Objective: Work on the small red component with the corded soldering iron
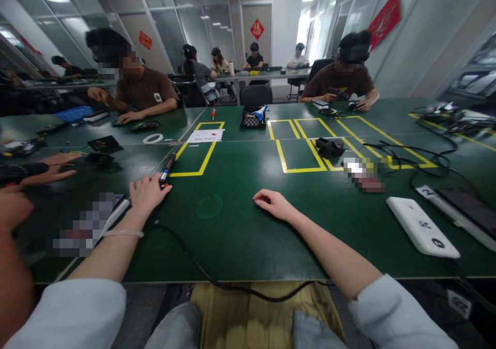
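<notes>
The left hand [149, 191] has its thumb and forefinger closed on a tool's [167, 168] near end; the right hand [275, 205] curls loosely on the green table [232, 235], thumb a little apart. Beyond the fingers lie yellow tape [186, 174] and a black tray [252, 126], with two people [143, 88] seated opposite.

The left hand [147, 196] grips a dark tool [167, 168].
</notes>
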### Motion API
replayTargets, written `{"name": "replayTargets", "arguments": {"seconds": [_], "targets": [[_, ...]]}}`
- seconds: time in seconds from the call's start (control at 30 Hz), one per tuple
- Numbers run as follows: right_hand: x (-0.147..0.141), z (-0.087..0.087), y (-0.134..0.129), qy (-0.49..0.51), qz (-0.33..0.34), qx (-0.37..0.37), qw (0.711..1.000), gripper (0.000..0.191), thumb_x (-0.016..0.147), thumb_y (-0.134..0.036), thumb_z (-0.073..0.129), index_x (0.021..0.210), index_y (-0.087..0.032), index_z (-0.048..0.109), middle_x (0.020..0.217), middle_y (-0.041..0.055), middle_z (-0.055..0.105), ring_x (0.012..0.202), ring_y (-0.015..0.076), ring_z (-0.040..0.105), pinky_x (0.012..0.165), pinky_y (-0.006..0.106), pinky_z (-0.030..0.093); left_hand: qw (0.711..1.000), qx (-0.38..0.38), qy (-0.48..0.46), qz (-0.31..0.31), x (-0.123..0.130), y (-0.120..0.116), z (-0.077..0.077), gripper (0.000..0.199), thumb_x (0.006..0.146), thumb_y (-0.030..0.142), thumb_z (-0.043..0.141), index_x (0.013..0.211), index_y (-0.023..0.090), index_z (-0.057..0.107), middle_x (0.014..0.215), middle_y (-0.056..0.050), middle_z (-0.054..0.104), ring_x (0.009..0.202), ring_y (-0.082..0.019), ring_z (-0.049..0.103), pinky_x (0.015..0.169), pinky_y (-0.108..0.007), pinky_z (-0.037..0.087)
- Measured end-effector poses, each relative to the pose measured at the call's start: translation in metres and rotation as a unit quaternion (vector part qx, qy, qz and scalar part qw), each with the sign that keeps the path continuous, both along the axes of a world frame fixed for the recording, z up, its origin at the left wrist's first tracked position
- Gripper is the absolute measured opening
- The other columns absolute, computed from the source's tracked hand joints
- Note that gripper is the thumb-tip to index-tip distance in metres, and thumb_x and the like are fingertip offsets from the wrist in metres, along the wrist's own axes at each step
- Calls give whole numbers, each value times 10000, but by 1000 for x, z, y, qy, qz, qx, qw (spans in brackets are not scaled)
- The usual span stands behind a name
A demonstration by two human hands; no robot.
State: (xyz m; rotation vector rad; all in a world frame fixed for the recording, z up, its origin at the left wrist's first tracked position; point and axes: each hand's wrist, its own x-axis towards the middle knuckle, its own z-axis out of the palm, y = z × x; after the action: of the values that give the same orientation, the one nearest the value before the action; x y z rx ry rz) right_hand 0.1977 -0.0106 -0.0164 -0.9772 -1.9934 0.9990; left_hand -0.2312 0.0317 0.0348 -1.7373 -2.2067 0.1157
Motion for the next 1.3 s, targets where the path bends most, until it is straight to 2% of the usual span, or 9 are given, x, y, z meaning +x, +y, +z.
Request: {"name": "replayTargets", "arguments": {"seconds": [0.13,0.23,0.4,0.47,0.6,0.7,0.8,0.97,1.3], "targets": [[0,3,-1,-2,0,-1,1000,152,873,-253,564,965,-172,654,840,17,656,724,132,571,697,260,449,998,57,35,-20,7,-4,-2,430,905,472,457,1125,120,567,1118,-133,580,1041,-295,501,972,-410,318],[-1,3,-1,-7,-1,-1,1000,154,874,-253,563,967,-171,655,834,17,656,724,133,571,696,260,448,998,59,8,-28,16,-2,2,351,910,414,426,981,129,617,1086,-158,603,1039,-319,519,961,-431,331],[-2,1,-1,-6,-1,1,1000,151,873,-250,561,960,-171,657,850,22,666,720,132,571,691,260,445,981,11,-170,-88,71,4,16,346,909,421,416,1022,166,621,959,-116,666,923,-280,601,839,-385,422],[-2,0,0,-6,-1,-1,1000,150,873,-253,558,957,-173,653,844,20,666,716,131,571,689,260,446,939,-37,-295,-175,108,2,17,340,909,438,423,1021,187,624,906,-67,676,867,-224,618,794,-322,444],[-1,-3,1,29,-3,-15,999,214,867,-260,558,1059,-178,601,851,10,654,704,117,568,693,253,459,790,-136,-501,-326,184,-11,10,421,916,460,422,1108,149,629,795,-33,628,726,-157,588,706,-275,454],[-1,-4,2,71,2,-21,997,335,859,-278,577,1177,-190,521,855,-1,640,687,105,562,692,247,470,685,-206,-607,-347,220,-22,-1,523,919,446,449,1327,124,504,721,-1,559,653,-128,529,628,-249,429],[-2,-2,1,87,14,-24,996,285,856,-301,595,1111,-187,534,824,-1,634,679,108,563,678,247,472,624,-250,-654,-348,233,-27,-16,583,920,452,479,1399,124,426,710,10,536,608,-105,485,582,-230,393],[-5,2,-1,59,18,-15,998,166,853,-302,602,955,-181,551,784,-1,637,651,109,551,654,248,461,601,-254,-670,-353,230,-26,-34,562,922,458,498,1370,121,455,737,-6,574,667,-114,531,658,-249,431],[-1,0,2,39,-39,4,999,168,829,-303,614,930,-181,558,758,-15,603,615,101,520,620,238,429,590,-232,-696,-337,227,-30,-36,469,843,373,633,1223,117,531,848,-41,629,769,-133,596,779,-302,479]]}}
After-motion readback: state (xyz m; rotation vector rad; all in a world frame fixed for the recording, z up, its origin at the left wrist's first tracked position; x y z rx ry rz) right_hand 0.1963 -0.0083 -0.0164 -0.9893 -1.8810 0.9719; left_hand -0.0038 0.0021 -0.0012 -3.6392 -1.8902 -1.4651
